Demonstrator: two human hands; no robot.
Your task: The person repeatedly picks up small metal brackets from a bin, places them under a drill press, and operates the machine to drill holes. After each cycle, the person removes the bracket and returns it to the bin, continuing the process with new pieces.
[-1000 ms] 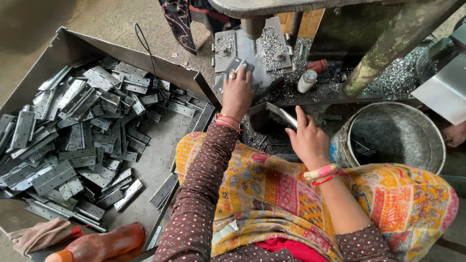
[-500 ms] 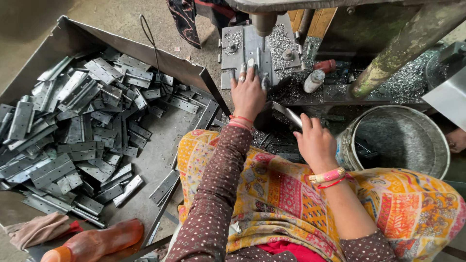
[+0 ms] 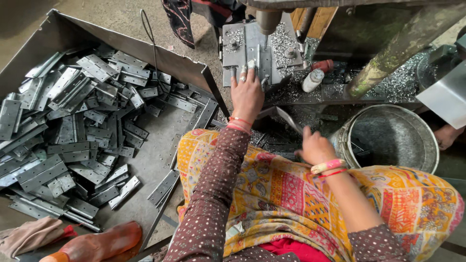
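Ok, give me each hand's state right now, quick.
Left hand: open, fingers spread flat on the metal fixture plate under the press.
Right hand: closed around a flat metal hinge piece.

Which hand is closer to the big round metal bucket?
The right hand. It holds a flat metal piece just left of the bucket, beside its rim. The left hand is farther away, resting up on the press plate.
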